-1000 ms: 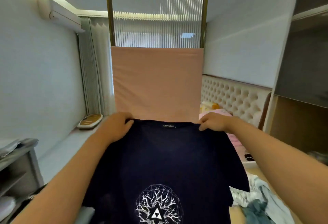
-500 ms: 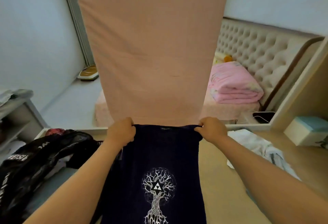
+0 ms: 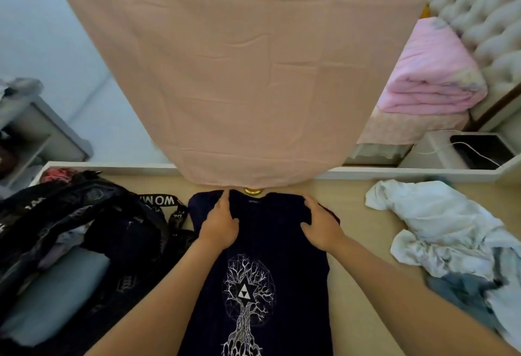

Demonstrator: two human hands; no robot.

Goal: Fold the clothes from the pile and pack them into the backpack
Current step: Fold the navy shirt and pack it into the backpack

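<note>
t-shirt (image 3: 267,223) flat on tan tabletop (image 3: 366,285), perhaps wooden

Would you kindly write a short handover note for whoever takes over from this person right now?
Left hand: open, flat on the navy T-shirt near its collar.
Right hand: open, pressing the shirt's other shoulder.
The shirt lies print-up on the table. The black backpack lies open to the left, and the pile of unfolded clothes is on the right.
Done: shirt laid out.
Left: fold it, pack it into the backpack, then work through the pile.
</note>
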